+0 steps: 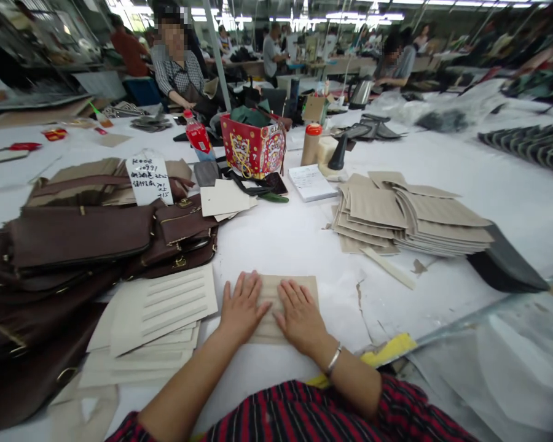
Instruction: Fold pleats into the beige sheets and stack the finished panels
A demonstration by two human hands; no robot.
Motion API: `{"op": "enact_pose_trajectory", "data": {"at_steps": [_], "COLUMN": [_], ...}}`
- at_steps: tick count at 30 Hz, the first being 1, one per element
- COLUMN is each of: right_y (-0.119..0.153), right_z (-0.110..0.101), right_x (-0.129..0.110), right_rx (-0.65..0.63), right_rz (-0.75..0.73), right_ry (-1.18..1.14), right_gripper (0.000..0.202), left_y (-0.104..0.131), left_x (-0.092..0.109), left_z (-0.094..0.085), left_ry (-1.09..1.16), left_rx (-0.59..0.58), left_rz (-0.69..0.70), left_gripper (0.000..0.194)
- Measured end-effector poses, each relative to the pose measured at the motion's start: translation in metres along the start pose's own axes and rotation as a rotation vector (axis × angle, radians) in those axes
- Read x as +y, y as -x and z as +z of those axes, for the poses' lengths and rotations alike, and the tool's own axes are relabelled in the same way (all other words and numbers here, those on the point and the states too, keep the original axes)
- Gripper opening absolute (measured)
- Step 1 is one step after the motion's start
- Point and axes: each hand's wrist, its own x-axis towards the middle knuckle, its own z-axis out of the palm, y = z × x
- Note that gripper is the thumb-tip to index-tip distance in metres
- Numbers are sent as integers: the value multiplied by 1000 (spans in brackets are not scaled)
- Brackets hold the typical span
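Observation:
A beige fabric panel (pixel 271 334) lies flat on the white table in front of me, partly covered by both hands. My left hand (pixel 243 307) rests palm down over its left side, fingers slightly spread. On its right side my right hand (pixel 301 316) lies flat too, with a silver bracelet at the wrist. Neither hand grips anything. Off-white panels with raised strips (pixel 175 301) are stacked to the left. Tan panels (pixel 373 205) lie in overlapping piles to the right, with a pale flat strip (pixel 389 268) just below them.
Dark brown leather bags (pixel 83 236) cover the left side. Further back stand a red patterned box (pixel 252 144), a bottle (pixel 198 135), an orange-lidded container (pixel 310 144) and a notepad (pixel 311 183). A black folded piece (pixel 507 261) lies right. Other people sit behind.

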Motion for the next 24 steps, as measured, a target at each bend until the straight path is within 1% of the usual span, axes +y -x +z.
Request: {"op": "enact_pose_trajectory", "data": {"at_steps": [2,4,5,6,7,8,10,11,13,15,16,18,19,20,21,23,24], "right_y": [-3,-3,-3,-4,-6,-7,-6,-1,18,44,56,71,73,69,61,37,24], "right_z": [9,11,10,7,4,0,-9,-13,-17,-16,-17,-23,-30,-39,-50,-70,-77], "right_x": [-4,-3,0,5,12,19,33,38,41,38,37,45,57,74,95,143,165], "right_rx": [0,-10,-15,-21,-23,-17,11,22,30,15,9,7,10,21,20,-48,-115], "right_rz": [28,30,26,22,27,49,131,175,225,200,171,137,165,239,357,604,697], "right_ry": [-6,-15,-29,-48,-68,-78,-48,-9,78,124,128,132,146,177,233,329,344], "right_gripper": [53,53,53,51,50,49,48,47,50,59,63,56,47,39,37,39,40], "left_y": [32,64,76,83,84,81,60,45,17,-3,-9,-13,-13,-12,-12,-14,-15], "left_x": [4,9,10,11,10,9,8,8,10,15,17,20,23,26,29,37,40], "left_z": [-1,0,1,2,4,5,9,12,19,26,29,32,33,31,29,24,22], "left_ry": [-20,-29,-31,-29,-22,-8,41,68,108,114,110,94,85,73,61,40,36], "left_rx": [7,41,62,81,101,120,148,154,144,121,111,93,81,67,52,32,30], "left_rz": [43,95,115,131,141,147,162,171,179,171,163,146,133,107,72,-9,-30], "left_gripper": [53,54,53,53,53,53,59,63,69,72,73,74,75,75,76,75,74]}}
